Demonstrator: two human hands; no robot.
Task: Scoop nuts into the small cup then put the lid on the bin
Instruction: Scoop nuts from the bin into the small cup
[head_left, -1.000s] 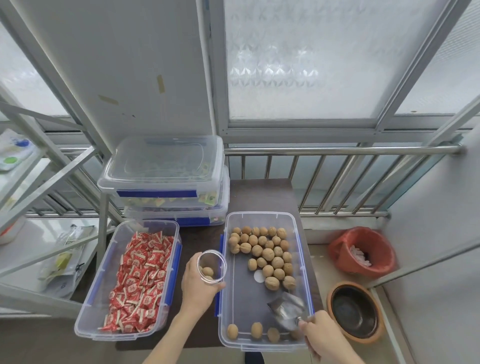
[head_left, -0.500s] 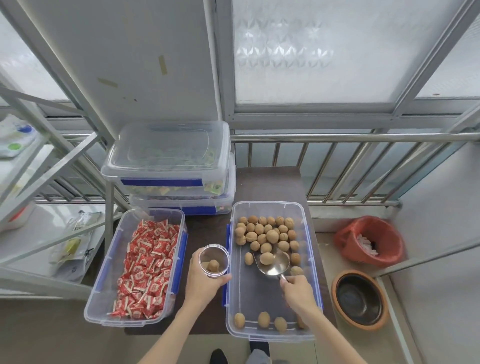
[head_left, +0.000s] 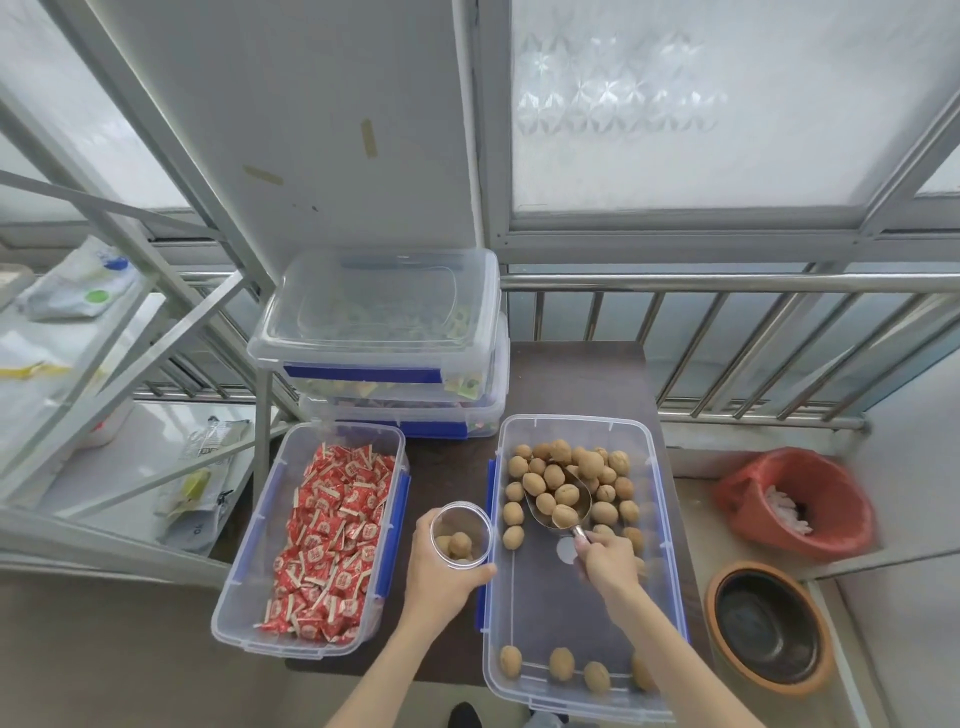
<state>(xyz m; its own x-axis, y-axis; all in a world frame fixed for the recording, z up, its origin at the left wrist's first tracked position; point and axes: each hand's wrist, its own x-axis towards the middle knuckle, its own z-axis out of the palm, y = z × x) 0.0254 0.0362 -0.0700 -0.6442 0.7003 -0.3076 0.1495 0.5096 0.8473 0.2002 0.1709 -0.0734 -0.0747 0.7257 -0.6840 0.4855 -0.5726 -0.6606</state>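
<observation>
A clear open bin (head_left: 658, 519) on the dark table holds walnuts (head_left: 566, 470), piled at its far end, with a few loose ones at the near end. My right hand (head_left: 608, 564) grips the handle of a metal scoop (head_left: 558, 506), whose bowl sits pushed into the pile with several walnuts in it. My left hand (head_left: 441, 571) holds a small clear cup (head_left: 462, 532) upright just left of the bin; a couple of walnuts lie in it. No loose lid for the bin is in view.
A clear bin of red wrapped sweets (head_left: 332, 540) stands open left of the cup. Two lidded bins (head_left: 379, 332) are stacked behind it. A metal railing (head_left: 727, 283) runs behind the table. A red bucket (head_left: 795, 501) and a dark bowl (head_left: 769, 626) sit on the floor at right.
My right hand has pushed the scoop from the bin's near end forward into the walnut pile, and several walnuts now lie in it. The left hand has kept the cup beside the bin.
</observation>
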